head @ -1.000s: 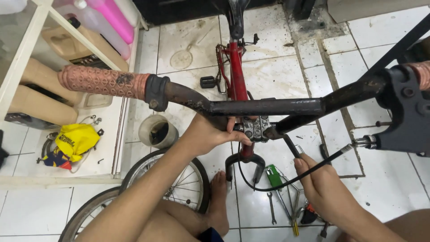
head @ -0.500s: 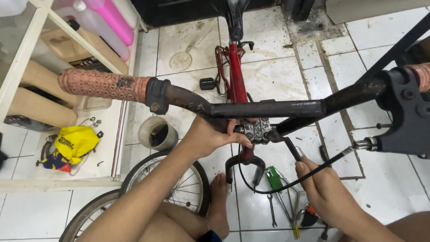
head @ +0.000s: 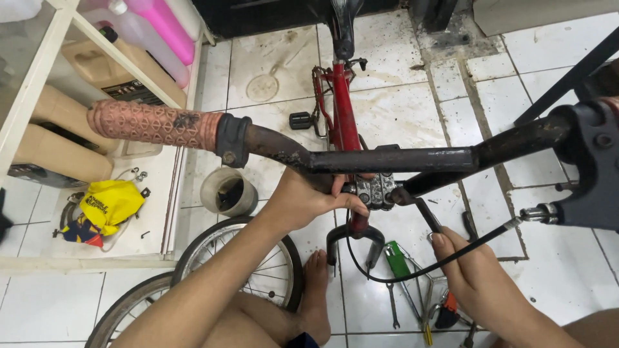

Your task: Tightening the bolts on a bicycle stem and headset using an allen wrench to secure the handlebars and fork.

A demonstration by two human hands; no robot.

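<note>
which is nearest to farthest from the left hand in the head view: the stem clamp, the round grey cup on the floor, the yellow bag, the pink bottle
From the left hand:
1. Stem clamp, right at its fingertips, at the middle of the handlebar.
2. Round grey cup, on the floor just to its left.
3. Yellow bag, farther left on the low shelf.
4. Pink bottle, top left on the rack.

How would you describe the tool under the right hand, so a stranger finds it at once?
Start at the dark handlebar and go down to the metal stem clamp at its middle. A thin black L-shaped key slants from the clamp to the right hand. Unlike the curved black cable beside it, it is straight and rigid.
</note>
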